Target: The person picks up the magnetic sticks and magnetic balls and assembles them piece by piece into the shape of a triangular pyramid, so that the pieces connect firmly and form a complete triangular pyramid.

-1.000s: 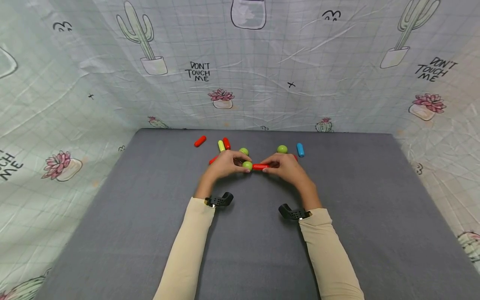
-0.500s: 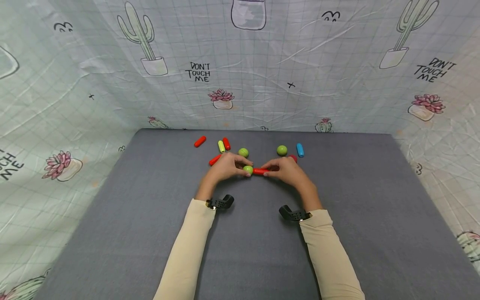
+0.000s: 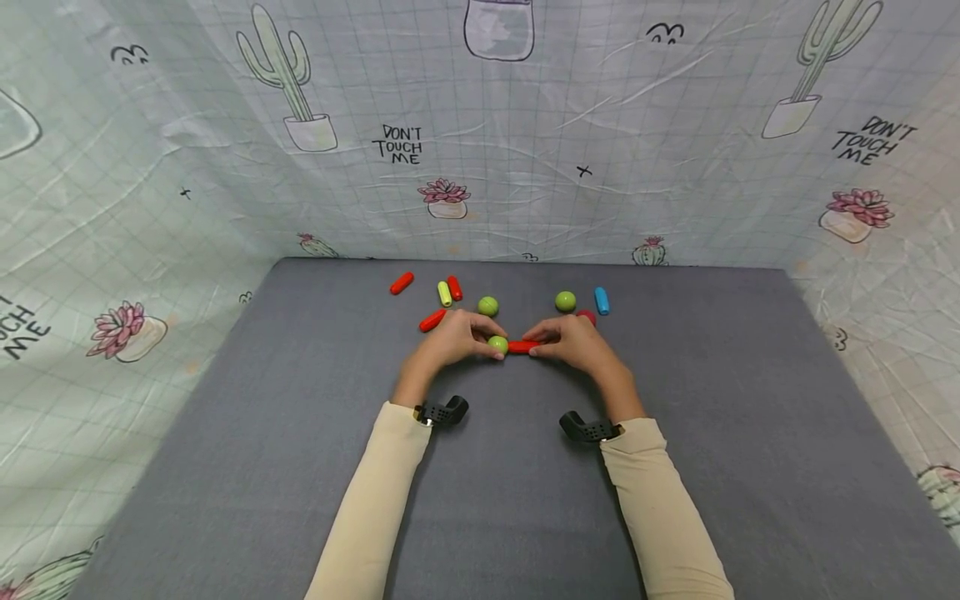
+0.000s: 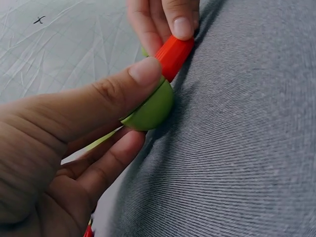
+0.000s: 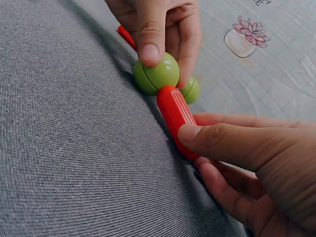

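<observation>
Between thumb and fingers, my left hand point(image 3: 459, 335) pinches a green ball point(image 5: 157, 75) with a seam line round it. A red ribbed rod point(image 5: 174, 116) is pinched by my right hand point(image 3: 573, 337). The rod's end touches the ball, both just above the grey tabletop; whether they are joined cannot be told. In the left wrist view the ball point(image 4: 153, 106) partly hides behind my left thumb, and the rod point(image 4: 174, 55) points up to the right hand's fingers. Behind the left hand sits another green ball point(image 3: 488, 306).
Beyond the hands on the grey table point(image 3: 495, 500) lie red rods point(image 3: 402, 283), a yellow rod point(image 3: 444, 293), a third green ball point(image 3: 566, 301), a blue rod point(image 3: 602, 301) and a red piece point(image 3: 587, 317) partly behind the right hand. A patterned cloth point(image 3: 517, 125) hangs behind the table.
Both hands have moved slightly toward the body with the ball and rod, which stay end to end. More of the loose pieces behind them shows now.
</observation>
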A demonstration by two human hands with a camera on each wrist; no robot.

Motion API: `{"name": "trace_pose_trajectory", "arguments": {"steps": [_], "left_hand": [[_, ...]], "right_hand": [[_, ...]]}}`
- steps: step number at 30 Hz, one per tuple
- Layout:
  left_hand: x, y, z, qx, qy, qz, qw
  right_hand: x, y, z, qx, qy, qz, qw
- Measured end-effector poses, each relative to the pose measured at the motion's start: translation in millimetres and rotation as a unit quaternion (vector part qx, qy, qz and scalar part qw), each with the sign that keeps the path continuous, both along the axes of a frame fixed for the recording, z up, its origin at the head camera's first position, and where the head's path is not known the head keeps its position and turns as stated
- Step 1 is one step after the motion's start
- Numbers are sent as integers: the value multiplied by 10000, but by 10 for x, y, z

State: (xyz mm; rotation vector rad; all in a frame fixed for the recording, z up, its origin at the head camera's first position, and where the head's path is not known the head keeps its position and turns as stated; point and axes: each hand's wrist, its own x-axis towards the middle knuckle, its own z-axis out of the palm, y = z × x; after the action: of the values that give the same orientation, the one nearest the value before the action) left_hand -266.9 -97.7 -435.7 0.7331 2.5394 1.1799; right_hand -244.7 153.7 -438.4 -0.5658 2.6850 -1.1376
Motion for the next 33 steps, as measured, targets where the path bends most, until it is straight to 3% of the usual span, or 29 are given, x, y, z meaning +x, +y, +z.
{"name": "trace_pose_trajectory", "arguments": {"steps": [6, 16, 21, 26, 29, 33], "left_hand": [[7, 22, -6, 25, -174, 130, 9998], [23, 2, -42, 250, -164, 279, 9992], [17, -3, -15, 178, -91, 61, 9998], [16, -122, 138, -138, -51, -262, 9995], [-12, -263, 243, -172, 132, 2, 9998], [-69, -462, 313, -212, 506, 665, 9963]], "right_hand": [[-1, 12, -7, 129, -152, -188, 9996], [-41, 4, -40, -50, -354, -222, 9991], [-47, 1, -41, -148, -427, -259, 9986], [-45, -7, -71, -221, -485, -213, 9984], [-51, 12, -86, -295, -533, -149, 9980], [-54, 53, -77, -387, -574, -81, 9976]]}}
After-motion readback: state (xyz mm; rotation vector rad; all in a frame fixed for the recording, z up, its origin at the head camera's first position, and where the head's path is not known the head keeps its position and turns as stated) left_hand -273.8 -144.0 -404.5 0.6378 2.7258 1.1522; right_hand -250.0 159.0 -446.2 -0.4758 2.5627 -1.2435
